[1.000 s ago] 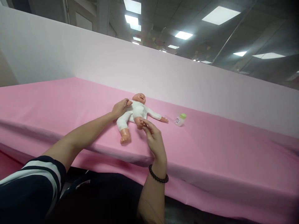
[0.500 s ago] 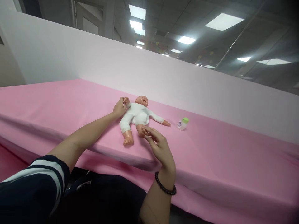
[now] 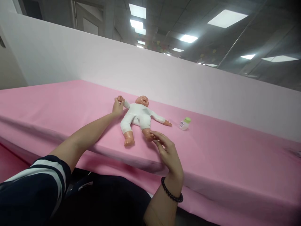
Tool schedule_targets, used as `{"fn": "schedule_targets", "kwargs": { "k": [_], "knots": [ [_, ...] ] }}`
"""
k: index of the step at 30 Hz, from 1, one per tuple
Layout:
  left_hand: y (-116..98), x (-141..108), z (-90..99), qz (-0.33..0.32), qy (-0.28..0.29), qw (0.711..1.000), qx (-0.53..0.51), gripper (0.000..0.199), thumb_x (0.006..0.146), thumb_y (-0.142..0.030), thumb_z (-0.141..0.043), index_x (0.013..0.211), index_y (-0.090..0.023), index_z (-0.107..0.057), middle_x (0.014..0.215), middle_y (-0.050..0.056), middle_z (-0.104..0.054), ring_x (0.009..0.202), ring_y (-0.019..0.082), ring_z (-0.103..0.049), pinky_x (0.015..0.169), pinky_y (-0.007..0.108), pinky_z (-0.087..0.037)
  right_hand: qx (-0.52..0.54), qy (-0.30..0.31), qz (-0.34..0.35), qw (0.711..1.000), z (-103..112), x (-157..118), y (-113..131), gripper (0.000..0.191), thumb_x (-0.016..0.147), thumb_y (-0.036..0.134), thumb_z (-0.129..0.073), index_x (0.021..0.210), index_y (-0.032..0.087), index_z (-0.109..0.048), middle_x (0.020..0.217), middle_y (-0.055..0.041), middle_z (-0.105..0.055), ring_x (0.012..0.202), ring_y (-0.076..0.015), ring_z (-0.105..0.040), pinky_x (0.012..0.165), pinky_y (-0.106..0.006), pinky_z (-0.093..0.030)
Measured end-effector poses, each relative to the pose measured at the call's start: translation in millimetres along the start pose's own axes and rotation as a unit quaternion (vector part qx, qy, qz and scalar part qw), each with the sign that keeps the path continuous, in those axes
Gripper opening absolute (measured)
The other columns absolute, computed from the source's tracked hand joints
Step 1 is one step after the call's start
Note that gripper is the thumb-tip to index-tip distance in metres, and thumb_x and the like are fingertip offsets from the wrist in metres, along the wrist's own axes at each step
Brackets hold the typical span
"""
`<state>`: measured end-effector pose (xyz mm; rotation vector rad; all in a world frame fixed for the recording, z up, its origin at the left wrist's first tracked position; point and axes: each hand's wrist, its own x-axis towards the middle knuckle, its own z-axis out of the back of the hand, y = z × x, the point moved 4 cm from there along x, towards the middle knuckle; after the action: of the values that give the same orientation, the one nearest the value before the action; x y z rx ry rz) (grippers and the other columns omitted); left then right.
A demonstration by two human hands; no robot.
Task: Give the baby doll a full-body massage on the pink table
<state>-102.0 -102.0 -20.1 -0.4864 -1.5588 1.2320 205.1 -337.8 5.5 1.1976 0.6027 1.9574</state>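
On its back lies a baby doll (image 3: 137, 113) with a white cloth body and bare plastic head, hands and feet. My left hand (image 3: 117, 106) is closed around the doll's hand (image 3: 120, 99) at the left, with that arm stretched outward. Lower down, my right hand (image 3: 168, 150) pinches the doll's foot (image 3: 149, 135) on the right between thumb and fingers. The doll's other foot (image 3: 129, 139) rests free on the pink cover, and its other arm (image 3: 161, 119) points out to the right.
A small clear bottle with a green cap (image 3: 185, 124) stands to the doll's right. Pink sheeting (image 3: 223, 157) covers the table, whose front edge runs close to my body. Behind rises a low white wall (image 3: 94, 56) with glass above it.
My left hand has drawn the doll's hand outward to the left. My right hand has moved right with the foot, so that leg now lies straighter and farther from the other.
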Motion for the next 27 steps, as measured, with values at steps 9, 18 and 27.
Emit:
{"fn": "schedule_targets", "kwargs": {
  "k": [9,18,27],
  "knots": [
    [-38,-31,-14.8,-0.202,0.195,0.955,0.099,0.027,0.088,-0.017,-0.066,0.112,-0.027,-0.074,0.123,0.005,-0.073,0.122,0.028,-0.062,0.113,0.041,-0.045,-0.011,0.000,0.045,0.999,-52,60,10,0.045,0.096,0.013,-0.044,0.131,0.025,-0.070,0.140,-0.0072,-0.066,0.132,-0.0220,-0.061,0.113,-0.039,-0.051],
    [-19,-10,-3.5,-0.132,0.099,0.985,0.056,0.032,0.094,-0.019,-0.065,0.126,-0.025,-0.062,0.128,0.007,-0.069,0.119,0.024,-0.064,0.107,0.038,-0.049,-0.019,-0.037,0.037,0.998,-31,46,20,0.035,0.103,0.023,-0.049,0.131,0.025,-0.069,0.137,-0.0085,-0.069,0.127,-0.0256,-0.064,0.109,-0.044,-0.052],
    [34,29,17.2,0.144,-0.043,0.987,-0.054,0.030,0.105,-0.036,-0.060,0.127,-0.015,-0.059,0.114,0.011,-0.066,0.091,0.020,-0.069,0.077,0.035,-0.060,-0.051,0.056,-0.019,0.997,3,-7,15,0.028,0.100,0.023,-0.051,0.119,0.027,-0.071,0.121,-0.0068,-0.071,0.108,-0.0242,-0.070,0.090,-0.040,-0.059]
  ]
}}
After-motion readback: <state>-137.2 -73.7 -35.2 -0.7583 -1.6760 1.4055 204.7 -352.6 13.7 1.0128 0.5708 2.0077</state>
